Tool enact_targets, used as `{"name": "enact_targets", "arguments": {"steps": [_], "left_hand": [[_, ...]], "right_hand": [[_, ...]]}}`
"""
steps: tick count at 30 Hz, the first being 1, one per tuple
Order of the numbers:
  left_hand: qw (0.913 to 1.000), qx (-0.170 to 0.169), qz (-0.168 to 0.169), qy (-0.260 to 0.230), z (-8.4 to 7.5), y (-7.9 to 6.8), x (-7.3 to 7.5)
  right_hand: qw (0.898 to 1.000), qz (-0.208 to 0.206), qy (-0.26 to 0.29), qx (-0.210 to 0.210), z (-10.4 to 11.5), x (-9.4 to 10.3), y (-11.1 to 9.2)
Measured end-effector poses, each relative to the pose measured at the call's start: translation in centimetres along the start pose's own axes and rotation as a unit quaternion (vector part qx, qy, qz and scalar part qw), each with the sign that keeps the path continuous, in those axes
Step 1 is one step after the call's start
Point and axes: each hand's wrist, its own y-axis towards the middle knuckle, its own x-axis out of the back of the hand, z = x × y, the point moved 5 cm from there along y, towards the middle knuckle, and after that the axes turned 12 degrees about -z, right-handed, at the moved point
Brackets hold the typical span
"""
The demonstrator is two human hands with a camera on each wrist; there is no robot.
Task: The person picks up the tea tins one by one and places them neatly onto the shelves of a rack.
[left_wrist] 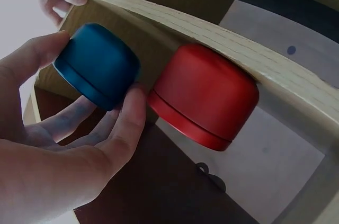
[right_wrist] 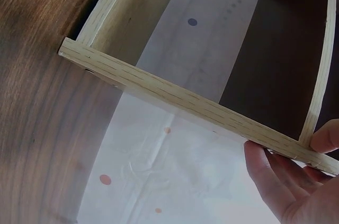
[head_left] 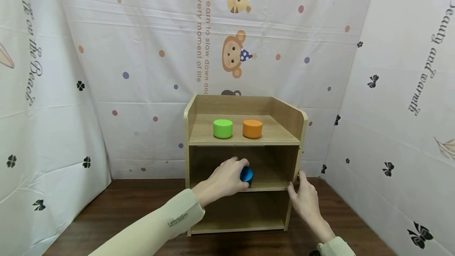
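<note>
The left hand pinches the blue cylinder at the shelf unit's middle compartment, immediately right of the red cylinder; contact with the middle board cannot be confirmed. The right hand, farther from both cylinders, grips the shelf unit's right side panel.

The left sleeve is pale cream — dark lettering sits near its cuff. Right of that sleeve, the right sleeve matches — a small black piece beside it.
</note>
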Motion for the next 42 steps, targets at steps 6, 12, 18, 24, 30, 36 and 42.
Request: {"name": "enact_targets", "arguments": {"steps": [6, 12, 18, 24, 30, 36, 42], "left_hand": [[0.9999, 0.004, 0.009, 0.008, -0.2, 1.0, -0.9], [0.9996, 0.014, 0.022, 0.015, -0.3, 1.8, -1.6], [0.9987, 0.033, 0.038, -0.004, -0.2, 2.4, -2.2], [0.9967, 0.056, 0.057, -0.011, -0.2, 2.9, -2.8], [0.9950, 0.068, 0.072, -0.012, -0.2, 3.2, -3.3], [0.9945, 0.070, 0.078, -0.012, 0.0, 3.4, -3.6], [0.9938, 0.076, 0.080, -0.013, 0.1, 3.3, -3.8]], "right_hand": [[1.000, -0.010, 0.002, 0.002, -0.1, 0.0, 0.0], [1.000, -0.010, 0.002, 0.001, -0.1, 0.0, 0.0], [1.000, -0.012, 0.002, 0.003, 0.0, 0.2, 0.0], [1.000, -0.008, 0.003, -0.002, 0.0, 0.1, 0.0], [1.000, -0.012, 0.003, 0.000, 0.0, 0.1, 0.0], [1.000, -0.012, 0.003, 0.000, 0.0, 0.1, 0.1], [1.000, -0.010, 0.001, -0.002, -0.1, 0.1, 0.0]]}}
